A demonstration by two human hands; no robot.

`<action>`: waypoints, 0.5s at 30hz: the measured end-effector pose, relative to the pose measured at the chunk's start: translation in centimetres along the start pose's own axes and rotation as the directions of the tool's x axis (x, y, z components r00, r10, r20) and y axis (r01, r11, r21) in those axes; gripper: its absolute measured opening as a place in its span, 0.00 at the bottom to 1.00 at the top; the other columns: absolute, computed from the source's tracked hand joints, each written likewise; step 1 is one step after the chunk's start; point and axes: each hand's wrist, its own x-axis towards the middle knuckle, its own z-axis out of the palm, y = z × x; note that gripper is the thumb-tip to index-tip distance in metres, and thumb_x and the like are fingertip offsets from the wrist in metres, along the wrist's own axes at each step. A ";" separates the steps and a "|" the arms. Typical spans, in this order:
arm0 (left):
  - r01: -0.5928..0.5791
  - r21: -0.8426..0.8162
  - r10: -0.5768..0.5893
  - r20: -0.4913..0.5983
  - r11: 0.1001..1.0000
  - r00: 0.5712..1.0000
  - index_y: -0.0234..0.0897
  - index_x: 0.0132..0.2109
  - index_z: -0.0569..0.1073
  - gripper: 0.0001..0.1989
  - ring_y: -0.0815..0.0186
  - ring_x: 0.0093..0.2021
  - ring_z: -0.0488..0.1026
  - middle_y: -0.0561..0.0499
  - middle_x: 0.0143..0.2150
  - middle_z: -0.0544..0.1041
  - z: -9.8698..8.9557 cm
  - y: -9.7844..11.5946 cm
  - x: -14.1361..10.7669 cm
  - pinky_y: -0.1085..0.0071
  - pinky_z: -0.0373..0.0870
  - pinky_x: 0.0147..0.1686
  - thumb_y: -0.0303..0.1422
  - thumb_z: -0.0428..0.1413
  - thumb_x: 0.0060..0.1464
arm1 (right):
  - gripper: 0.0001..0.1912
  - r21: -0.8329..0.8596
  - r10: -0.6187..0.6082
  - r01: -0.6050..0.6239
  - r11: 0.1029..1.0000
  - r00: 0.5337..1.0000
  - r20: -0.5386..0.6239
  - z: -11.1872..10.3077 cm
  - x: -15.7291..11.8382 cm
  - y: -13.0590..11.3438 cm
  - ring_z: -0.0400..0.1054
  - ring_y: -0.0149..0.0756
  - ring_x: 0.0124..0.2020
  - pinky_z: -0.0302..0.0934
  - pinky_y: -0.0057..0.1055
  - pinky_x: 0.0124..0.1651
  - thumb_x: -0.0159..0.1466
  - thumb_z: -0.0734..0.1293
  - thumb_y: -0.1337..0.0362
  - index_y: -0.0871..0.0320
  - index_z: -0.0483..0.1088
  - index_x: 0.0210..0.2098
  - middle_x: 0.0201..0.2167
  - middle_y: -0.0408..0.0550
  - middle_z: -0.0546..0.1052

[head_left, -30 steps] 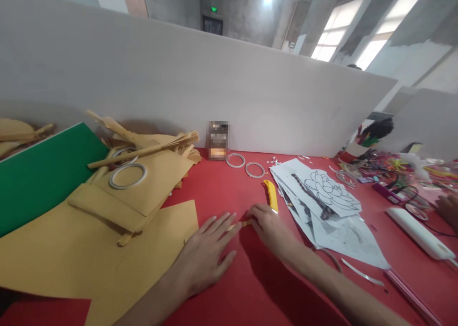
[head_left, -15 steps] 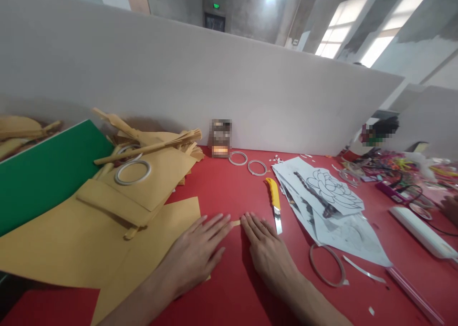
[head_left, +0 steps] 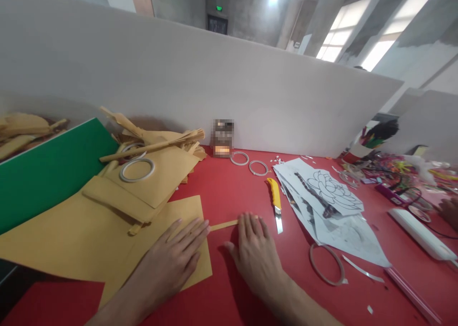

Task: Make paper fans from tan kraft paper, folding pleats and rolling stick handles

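Note:
A narrow tan paper strip point(head_left: 224, 226) runs crosswise on the red table between my hands. My left hand point(head_left: 179, 252) lies flat with its fingers stretched over the strip's left end and the edge of a brown kraft paper sheet point(head_left: 204, 264). My right hand point(head_left: 255, 249) rests palm down, its fingers on the right part of the strip and the thumb out to the side. A yellow-handled utility knife point(head_left: 274, 196) lies just beyond my right hand, its blade toward me.
Folded kraft paper point(head_left: 175, 171) is heaped at left beside a green board point(head_left: 53, 173), with a roll of white tape point(head_left: 137, 170) on it. Right are printed flower drawings point(head_left: 334, 187), a tape ring point(head_left: 326, 265) and a white glue gun-like bar point(head_left: 420, 231). A white partition point(head_left: 268, 92) stands behind.
My left hand has slid left onto the kraft sheet, so more of the strip shows. My right hand stays near its place, its thumb now spread to the left.

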 end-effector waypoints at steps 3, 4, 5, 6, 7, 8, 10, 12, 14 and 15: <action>-0.010 0.025 0.010 -0.002 1.000 1.000 0.40 0.72 0.69 0.27 0.58 0.75 0.63 0.48 0.75 0.68 0.1 0.1 0.0 0.56 0.43 0.76 0.29 0.48 0.68 | 0.31 0.138 -0.209 0.205 0.969 0.978 0.016 -0.2 0.6 -0.6 0.57 0.52 0.76 0.56 0.54 0.75 0.78 0.61 0.54 0.64 0.60 0.75 0.74 0.61 0.63; -0.013 0.036 0.013 -0.003 0.999 1.000 0.39 0.72 0.70 0.27 0.57 0.75 0.63 0.47 0.75 0.68 0.0 0.0 0.0 0.56 0.41 0.76 0.29 0.49 0.68 | 0.31 0.175 -0.253 0.245 0.954 0.967 0.022 -0.3 0.6 -0.4 0.55 0.49 0.77 0.55 0.50 0.76 0.78 0.61 0.55 0.63 0.59 0.75 0.75 0.58 0.62; -0.012 0.044 0.012 -0.002 0.999 1.000 0.38 0.71 0.70 0.27 0.57 0.75 0.64 0.47 0.75 0.68 -0.1 0.0 0.0 0.55 0.40 0.77 0.29 0.49 0.67 | 0.31 0.199 -0.267 0.257 0.946 0.963 0.027 -0.4 0.6 -0.1 0.54 0.47 0.77 0.55 0.48 0.76 0.79 0.60 0.56 0.63 0.58 0.76 0.76 0.56 0.61; -0.012 0.049 0.012 -0.004 0.999 1.000 0.38 0.71 0.70 0.28 0.57 0.74 0.64 0.47 0.74 0.68 -0.2 -0.1 -0.1 0.55 0.39 0.77 0.28 0.49 0.67 | 0.30 0.213 -0.262 0.249 0.945 0.965 0.031 -0.5 0.5 0.3 0.54 0.46 0.77 0.55 0.47 0.77 0.79 0.60 0.57 0.62 0.58 0.76 0.76 0.55 0.60; -0.015 0.050 0.015 -0.004 0.999 1.000 0.37 0.71 0.71 0.28 0.56 0.74 0.65 0.46 0.74 0.69 -0.4 -0.1 -0.2 0.55 0.39 0.77 0.28 0.49 0.67 | 0.29 0.222 -0.247 0.234 0.947 0.968 0.033 -0.6 0.3 0.8 0.54 0.45 0.77 0.54 0.46 0.77 0.79 0.60 0.58 0.61 0.58 0.76 0.76 0.53 0.60; -0.020 0.051 0.020 -0.002 0.999 1.000 0.37 0.71 0.71 0.28 0.56 0.74 0.65 0.46 0.74 0.69 -0.5 -0.2 -0.4 0.55 0.39 0.77 0.28 0.49 0.66 | 0.29 0.226 -0.232 0.218 0.949 0.972 0.033 -0.6 0.1 1.3 0.55 0.44 0.77 0.54 0.46 0.77 0.79 0.60 0.59 0.59 0.58 0.76 0.76 0.52 0.61; -0.028 0.059 0.028 0.000 0.998 1.000 0.37 0.71 0.70 0.28 0.56 0.74 0.65 0.47 0.74 0.70 -0.8 -0.4 -0.8 0.55 0.38 0.77 0.28 0.49 0.66 | 0.27 0.227 -0.199 0.189 0.955 0.980 0.020 -0.8 -0.2 2.0 0.57 0.43 0.76 0.54 0.47 0.77 0.79 0.60 0.61 0.58 0.60 0.75 0.75 0.51 0.63; -0.027 0.077 0.027 0.005 0.997 1.000 0.37 0.72 0.69 0.29 0.56 0.74 0.65 0.48 0.74 0.68 -1.0 -0.6 -1.2 0.54 0.35 0.78 0.28 0.50 0.66 | 0.27 0.218 -0.181 0.173 0.960 0.983 0.015 -0.9 -0.4 2.6 0.58 0.44 0.75 0.54 0.48 0.77 0.78 0.60 0.63 0.57 0.62 0.74 0.74 0.50 0.64; -0.015 0.090 0.015 0.007 0.996 1.000 0.37 0.73 0.68 0.30 0.56 0.74 0.65 0.48 0.75 0.67 -1.2 -0.8 -1.5 0.54 0.34 0.78 0.28 0.50 0.66 | 0.27 0.204 -0.176 0.168 0.964 0.984 0.018 -0.9 -0.5 3.0 0.58 0.44 0.75 0.54 0.50 0.76 0.78 0.60 0.64 0.58 0.62 0.74 0.74 0.50 0.65; -0.010 0.089 0.010 0.000 0.996 1.000 0.37 0.73 0.68 0.30 0.56 0.74 0.65 0.49 0.75 0.67 -1.3 -0.8 -1.6 0.55 0.34 0.78 0.29 0.50 0.66 | 0.27 0.197 -0.174 0.168 0.966 0.985 0.017 -0.9 -0.6 3.3 0.59 0.44 0.75 0.55 0.51 0.76 0.78 0.60 0.64 0.58 0.62 0.74 0.74 0.50 0.65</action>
